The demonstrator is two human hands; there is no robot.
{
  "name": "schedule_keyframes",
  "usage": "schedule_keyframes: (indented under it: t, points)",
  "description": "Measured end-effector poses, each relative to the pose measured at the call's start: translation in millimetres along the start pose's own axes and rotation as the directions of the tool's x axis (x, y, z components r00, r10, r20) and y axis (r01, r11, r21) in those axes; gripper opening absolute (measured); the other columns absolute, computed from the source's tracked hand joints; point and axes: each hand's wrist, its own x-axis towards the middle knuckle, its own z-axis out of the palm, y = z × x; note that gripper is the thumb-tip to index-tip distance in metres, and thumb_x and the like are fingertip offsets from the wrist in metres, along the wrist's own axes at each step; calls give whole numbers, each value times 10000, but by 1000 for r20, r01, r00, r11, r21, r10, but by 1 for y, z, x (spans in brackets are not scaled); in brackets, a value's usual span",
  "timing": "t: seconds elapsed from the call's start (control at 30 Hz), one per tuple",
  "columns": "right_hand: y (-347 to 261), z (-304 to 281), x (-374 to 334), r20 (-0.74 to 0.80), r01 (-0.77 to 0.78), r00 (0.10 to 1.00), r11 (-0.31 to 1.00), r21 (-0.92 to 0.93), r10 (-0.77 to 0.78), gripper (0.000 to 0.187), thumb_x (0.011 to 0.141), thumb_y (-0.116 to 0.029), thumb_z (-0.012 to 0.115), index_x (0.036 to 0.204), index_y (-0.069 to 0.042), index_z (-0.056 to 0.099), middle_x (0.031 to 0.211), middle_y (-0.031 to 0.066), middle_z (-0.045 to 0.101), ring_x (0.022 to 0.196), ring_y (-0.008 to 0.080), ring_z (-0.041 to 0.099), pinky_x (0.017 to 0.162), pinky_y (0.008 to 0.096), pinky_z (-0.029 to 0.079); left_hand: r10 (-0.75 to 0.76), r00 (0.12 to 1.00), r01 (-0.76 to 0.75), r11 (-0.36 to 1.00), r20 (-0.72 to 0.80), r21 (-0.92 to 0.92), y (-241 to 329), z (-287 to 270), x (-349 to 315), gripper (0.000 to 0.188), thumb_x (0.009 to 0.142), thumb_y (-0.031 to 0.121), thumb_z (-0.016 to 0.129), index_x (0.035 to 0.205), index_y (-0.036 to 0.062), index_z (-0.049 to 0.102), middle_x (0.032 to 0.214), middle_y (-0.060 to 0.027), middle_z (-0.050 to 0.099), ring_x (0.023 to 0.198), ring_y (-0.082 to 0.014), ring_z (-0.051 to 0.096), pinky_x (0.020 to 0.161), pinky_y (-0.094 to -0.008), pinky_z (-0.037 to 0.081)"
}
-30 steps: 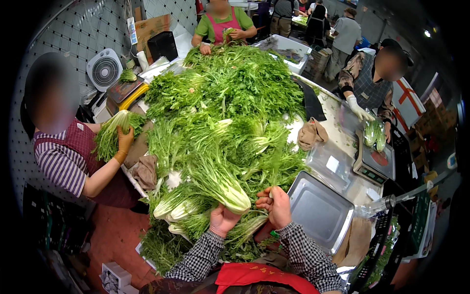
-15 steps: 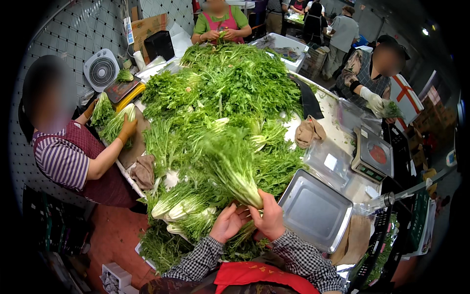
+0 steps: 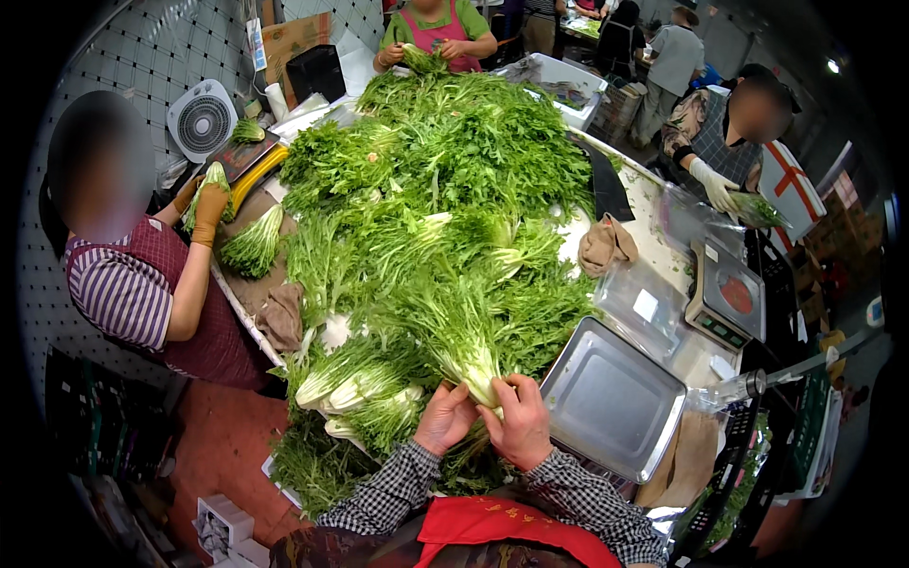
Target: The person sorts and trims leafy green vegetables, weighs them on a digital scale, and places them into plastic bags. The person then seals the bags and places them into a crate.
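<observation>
My left hand point(image 3: 445, 417) and my right hand point(image 3: 520, 421) both grip the pale stem end of a bunch of leafy greens point(image 3: 464, 331), low in the head view. Its frilly leaves point away from me over a large heap of the same greens point(image 3: 445, 189) covering the table. More white-stemmed bunches point(image 3: 350, 383) lie just left of my hands. An empty metal tray point(image 3: 611, 398) sits right beside my right hand.
A person in a striped shirt and apron at the left holds a bunch in a gloved hand point(image 3: 208, 204). Another person at the far end point(image 3: 436, 28) and one at the right with white gloves point(image 3: 710, 180) handle greens. A scale point(image 3: 727, 298), a brown cloth point(image 3: 606, 244) and a fan point(image 3: 201, 121) are around.
My hands drew the bunch closer and now meet on its stem base. The person at the left lifted their bunch higher and back. The person at the right now holds greens lower.
</observation>
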Motion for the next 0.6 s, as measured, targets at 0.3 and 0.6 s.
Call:
schedule_keyframes:
  t: [0.3, 0.6]
  points:
    - [7, 12, -2, 19, 6, 1000, 999, 34, -7, 196, 806, -49, 672, 967, -9, 568, 942, 164, 569, 782, 354, 609, 653, 408, 516, 85, 996, -83, 996, -40, 41, -11, 0, -4, 567, 907, 43, 656, 1383, 179, 378, 1309, -36, 523, 1196, -220, 524, 1013, -403, 451]
    - [17, 27, -6, -86, -153, 981, 970, 191, 172, 97, 829, -5, 611, 880, -11, 528, 897, 156, 570, 701, 300, 613, 599, 385, 509, 143, 986, -134, 987, -92, 94, -10, 7, -3, 536, 906, -14, 570, 1377, 145, 371, 1298, -56, 518, 1181, -233, 535, 1008, -419, 466]
